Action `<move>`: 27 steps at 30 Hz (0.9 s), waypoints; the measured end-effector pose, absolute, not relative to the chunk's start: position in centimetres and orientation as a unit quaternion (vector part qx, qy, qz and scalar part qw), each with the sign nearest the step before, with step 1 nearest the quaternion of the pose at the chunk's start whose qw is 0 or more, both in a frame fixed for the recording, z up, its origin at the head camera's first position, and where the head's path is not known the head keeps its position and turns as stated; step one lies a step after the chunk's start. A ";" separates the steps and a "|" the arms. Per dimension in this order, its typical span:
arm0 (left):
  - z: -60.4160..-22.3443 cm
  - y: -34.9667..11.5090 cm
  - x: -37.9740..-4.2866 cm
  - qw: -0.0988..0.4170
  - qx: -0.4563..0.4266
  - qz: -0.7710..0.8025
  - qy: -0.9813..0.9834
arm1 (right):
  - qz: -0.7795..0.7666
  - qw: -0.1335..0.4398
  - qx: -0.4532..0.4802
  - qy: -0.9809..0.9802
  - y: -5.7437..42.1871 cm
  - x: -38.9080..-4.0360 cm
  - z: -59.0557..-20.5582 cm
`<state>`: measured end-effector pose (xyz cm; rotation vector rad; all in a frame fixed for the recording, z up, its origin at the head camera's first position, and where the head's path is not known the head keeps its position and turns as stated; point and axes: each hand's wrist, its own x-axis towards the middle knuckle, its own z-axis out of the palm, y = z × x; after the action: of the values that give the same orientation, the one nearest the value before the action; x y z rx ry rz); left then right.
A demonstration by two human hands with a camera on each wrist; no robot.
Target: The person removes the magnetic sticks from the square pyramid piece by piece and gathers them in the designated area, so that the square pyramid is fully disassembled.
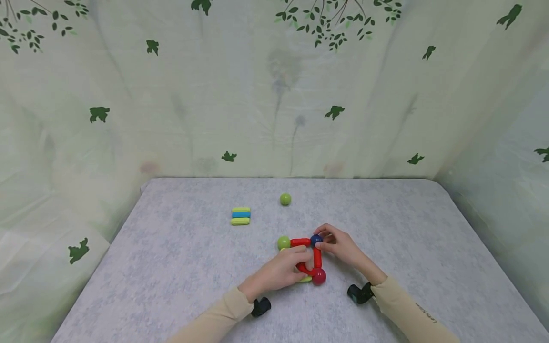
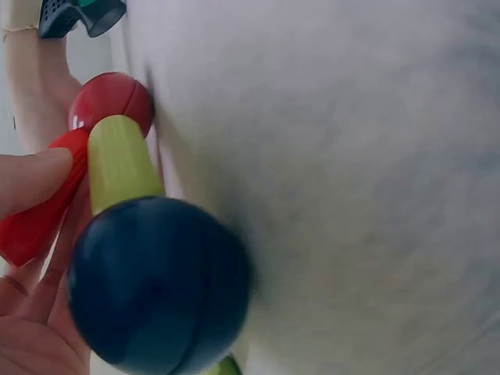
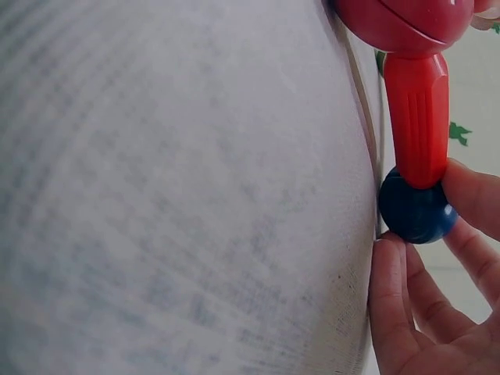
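Note:
My left hand (image 1: 280, 267) pinches a curved red magnetic rod (image 2: 47, 199), one end against a red ball (image 1: 319, 276). My right hand (image 1: 341, 246) grips a dark blue ball (image 3: 418, 207) between thumb and fingers at the far right corner of a ball-and-rod frame. A straight red rod (image 3: 419, 117) joins that ball to the red one. Another red rod (image 1: 300, 242) runs from it to a green ball (image 1: 283, 243). In the left wrist view, a yellow-green rod (image 2: 123, 164) links the red ball with a second blue ball (image 2: 160, 285), which the left hand hides in the head view.
Beyond the frame, a lime green ball (image 1: 285, 199) lies on the grey table (image 1: 180, 267). To its left are two yellow-green rods (image 1: 240, 221) with a blue rod (image 1: 241, 215) between them. A leaf-patterned curtain (image 1: 240, 105) hangs behind the table.

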<state>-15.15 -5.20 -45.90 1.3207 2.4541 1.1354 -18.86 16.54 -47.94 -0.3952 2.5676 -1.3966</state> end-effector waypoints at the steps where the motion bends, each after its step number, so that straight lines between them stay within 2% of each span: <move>1: -46.0 -5.2 -15.1 0.065 0.431 0.379 0.817 | -0.471 0.094 -0.134 0.867 16.5 -18.8 -47.9; 8: -45.9 -5.7 -15.2 0.042 0.397 0.427 0.811 | -0.469 0.092 -0.155 0.865 16.7 -18.7 -47.8; 17: -45.7 -7.5 -15.3 0.069 0.374 0.470 0.796 | -0.479 0.094 -0.152 0.859 16.7 -18.8 -47.9; 27: -45.8 -10.3 -15.7 0.026 0.328 0.448 0.831 | -0.468 0.098 -0.134 0.868 16.7 -18.9 -47.9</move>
<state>-15.69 -10.32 -45.83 1.0134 2.5690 1.3836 -18.89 16.67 -47.95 -0.3973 2.5686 -1.3864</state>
